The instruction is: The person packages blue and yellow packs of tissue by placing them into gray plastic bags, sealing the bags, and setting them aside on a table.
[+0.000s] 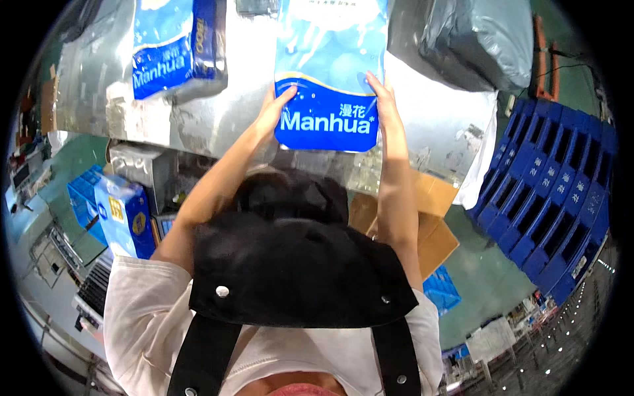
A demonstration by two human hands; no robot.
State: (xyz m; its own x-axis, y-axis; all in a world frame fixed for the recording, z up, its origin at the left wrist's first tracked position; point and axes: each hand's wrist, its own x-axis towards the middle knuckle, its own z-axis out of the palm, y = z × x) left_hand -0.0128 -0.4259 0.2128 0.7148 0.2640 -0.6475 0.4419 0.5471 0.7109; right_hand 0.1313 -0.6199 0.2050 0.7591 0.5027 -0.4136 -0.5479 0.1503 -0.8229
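Both my hands grip a large blue plastic-wrapped tissue pack [330, 72] at its two sides, above the near edge of the metal table. My left hand [274, 109] is at the pack's left side, thumb lying on the front and the other fingers hidden behind it. On the right edge, my right hand [384, 96] holds in the same way, thumb on the front face. The pack's light blue upper part runs out of the top of the view; its lower band is dark blue with white print.
A similar blue pack [162, 49] lies on the metal table [218, 125] to the left. A grey plastic-wrapped bundle [479, 43] sits at the right. Blue pallets [548, 191] are on the green floor to the right. An open cardboard box [432, 241] stands below the table.
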